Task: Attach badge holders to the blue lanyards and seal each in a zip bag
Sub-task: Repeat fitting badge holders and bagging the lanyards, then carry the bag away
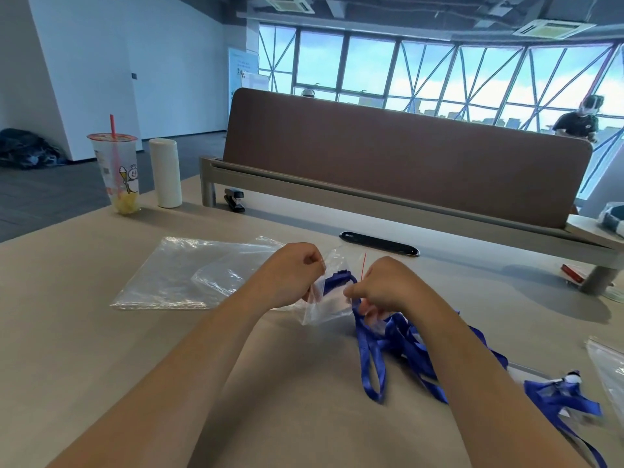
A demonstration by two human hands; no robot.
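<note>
A small clear zip bag [332,307] with a red seal line is held up just above the desk at centre. My left hand [292,275] pinches its left edge. My right hand [381,287] grips its right edge together with a blue lanyard [371,363], part of which sits inside the bag. The rest of that lanyard trails in loops toward me on the desk. More blue lanyards [560,396] with a white clip end lie at the right. I cannot make out a badge holder clearly.
A stack of clear plastic bags [179,275] lies left of my hands. A drink cup with straw [116,170], a white cylinder [165,173] and a black stapler [234,199] stand at the back left. A brown divider panel [405,163] closes the desk's far side. Another bag [607,369] lies at right.
</note>
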